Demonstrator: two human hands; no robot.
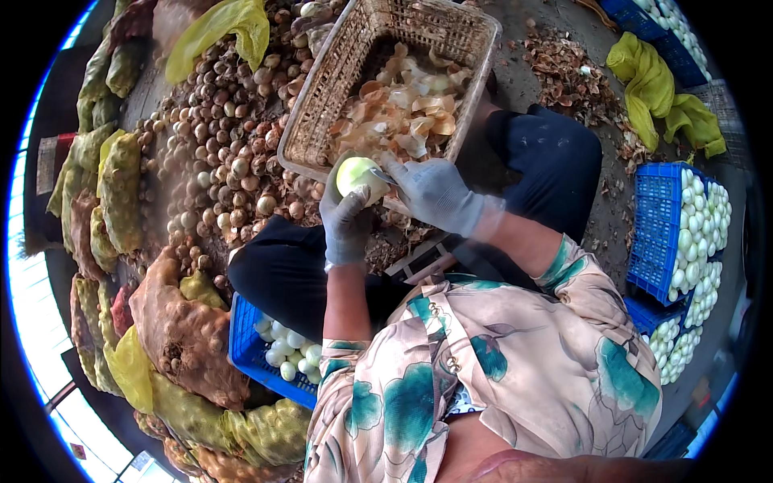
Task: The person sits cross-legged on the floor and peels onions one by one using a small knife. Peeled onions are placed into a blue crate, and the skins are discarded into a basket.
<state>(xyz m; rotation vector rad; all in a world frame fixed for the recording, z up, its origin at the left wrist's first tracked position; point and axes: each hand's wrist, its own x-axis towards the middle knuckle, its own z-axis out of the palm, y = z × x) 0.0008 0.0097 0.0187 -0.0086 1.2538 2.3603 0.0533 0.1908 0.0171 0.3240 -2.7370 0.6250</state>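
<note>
My left hand (pixel 348 220), in a grey glove, grips a peeled pale green onion (pixel 357 175) from below and the side. From the right, my right hand (pixel 432 190), gloved too, holds a small knife (pixel 383 175) whose blade meets the onion's upper right side. Both hands are just over the near edge of a dirty plastic basket (pixel 386 18). Loose brown onion skins (pixel 416 121) lie in the basket. The knife's handle is mostly hidden in my right hand.
Unpeeled onions (pixel 223 139) cover the floor at the left, with filled mesh sacks (pixel 121 193) beyond. A blue crate (pixel 272 377) of peeled onions stands by my left side; stacked blue crates (pixel 652 229) stand at right. Yellow mesh bags (pixel 646 78) and scattered skins lie upper right.
</note>
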